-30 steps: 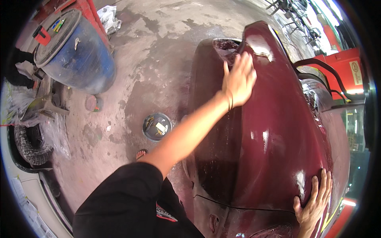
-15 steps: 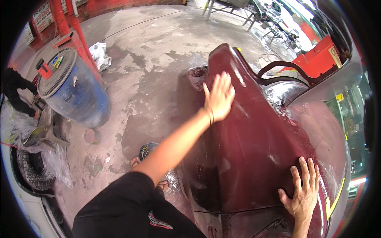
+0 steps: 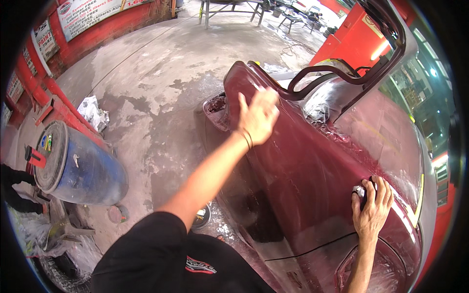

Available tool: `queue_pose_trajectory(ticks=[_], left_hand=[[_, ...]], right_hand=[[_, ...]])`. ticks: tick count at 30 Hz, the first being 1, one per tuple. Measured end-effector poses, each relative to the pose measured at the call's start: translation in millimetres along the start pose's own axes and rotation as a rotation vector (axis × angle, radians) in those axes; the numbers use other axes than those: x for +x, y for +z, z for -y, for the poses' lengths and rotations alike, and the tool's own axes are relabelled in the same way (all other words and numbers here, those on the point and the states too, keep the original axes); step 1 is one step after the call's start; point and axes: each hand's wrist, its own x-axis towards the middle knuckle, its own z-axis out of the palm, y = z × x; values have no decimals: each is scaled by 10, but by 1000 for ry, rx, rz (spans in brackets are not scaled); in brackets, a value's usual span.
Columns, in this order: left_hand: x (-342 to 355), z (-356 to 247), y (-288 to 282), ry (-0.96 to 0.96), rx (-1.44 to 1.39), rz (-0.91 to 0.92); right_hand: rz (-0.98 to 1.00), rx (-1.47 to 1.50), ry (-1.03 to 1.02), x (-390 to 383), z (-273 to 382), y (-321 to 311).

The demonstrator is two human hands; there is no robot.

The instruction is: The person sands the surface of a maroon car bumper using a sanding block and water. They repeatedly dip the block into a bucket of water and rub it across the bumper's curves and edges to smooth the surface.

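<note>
In front of me stretches a dark red car body panel (image 3: 303, 161), its surface streaked with whitish residue. My left hand (image 3: 259, 116), blurred by motion, lies over the panel's far upper part with the thumb apart and the fingers stretched out; nothing shows in it. My right hand (image 3: 373, 205) is at the right side of the panel. Its fingers curl over a small dark and whitish item (image 3: 360, 191), mostly hidden under them, whose kind I cannot make out. Beyond my left hand, an empty lamp opening (image 3: 217, 112) sits at the panel's far left corner.
A blue drum (image 3: 93, 166) stands at the left, with a red and black container (image 3: 35, 157) on its lid. A person's dark sleeve (image 3: 17, 176) shows beside it. White plastic (image 3: 93, 113) lies on the floor. A curved dark frame piece (image 3: 317, 71) rises beyond the panel.
My view has swung toward the right. My right hand, earlier flat with spread fingers on the panel, is now curled over a small item. My left hand stays over the panel, its fingers more blurred.
</note>
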Motion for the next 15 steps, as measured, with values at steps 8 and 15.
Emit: queue_pose_trajectory(ticks=[8, 15], left_hand=[[-210, -840, 22, 187, -184, 43], [438, -492, -283, 119, 209, 291]], right_hand=[[-60, 16, 24, -7, 4, 76], [-116, 79, 59, -4, -8, 110]])
